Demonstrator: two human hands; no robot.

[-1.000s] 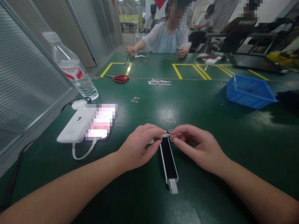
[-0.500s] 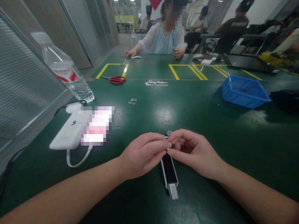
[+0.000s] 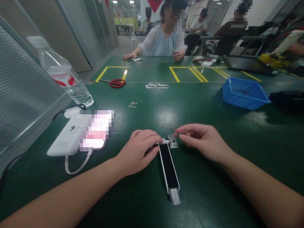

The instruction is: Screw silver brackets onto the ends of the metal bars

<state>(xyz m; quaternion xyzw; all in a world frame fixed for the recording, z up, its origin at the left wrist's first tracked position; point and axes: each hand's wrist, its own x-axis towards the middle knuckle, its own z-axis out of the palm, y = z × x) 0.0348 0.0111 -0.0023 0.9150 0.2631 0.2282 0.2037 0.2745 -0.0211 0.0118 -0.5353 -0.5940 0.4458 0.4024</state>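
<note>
A long black bar with a silver metal frame lies on the green mat, pointing away from me at a slant. A small metal hinge bracket sits at its far end. My left hand rests at that end, with its fingertips on the bar's silver top edge. My right hand is just to the right of the bracket, apart from it. Its thumb and forefinger pinch a tiny dark ring, probably a washer.
Several small metal washers lie on the green mat. To my left are a white power bank, a pixelated phone and a water bottle. Red scissors and a blue plastic tray lie farther off. A co-worker sits across the table.
My right hand has pulled back from the bracket to the right, pinching the tiny ring. The bracket now shows fully. My left hand has stayed at the bar's end.
</note>
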